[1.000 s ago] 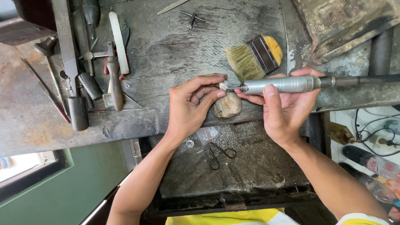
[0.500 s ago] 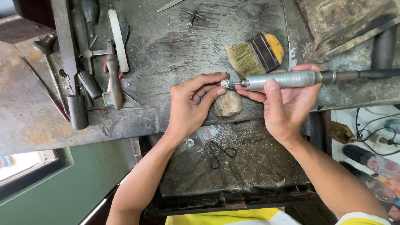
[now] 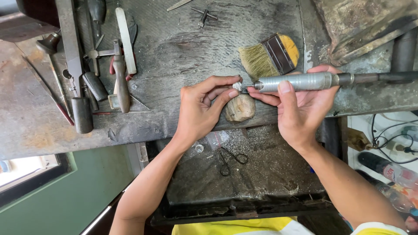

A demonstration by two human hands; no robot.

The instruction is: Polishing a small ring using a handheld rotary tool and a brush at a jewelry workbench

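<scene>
small silver piece was pinched by left hand over wooden peg | rotary handpiece was gripped by right hand, tip seemingly touching piece | grinding judged mid-way, finish couldn't be told

Small silvery metal piece, pinched at fingertips above rounded wooden peg jutting from workbench front edge. Grey ribbed rotary handpiece, lying level along that edge, tip touching the piece, dark shaft trailing toward right edge.

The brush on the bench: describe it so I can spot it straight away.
Start at the dark, worn workbench and find the grey handpiece in the right hand. Just above its tip lies the brush: the only thing with pale bristles, a dark band and a yellow handle.
</scene>
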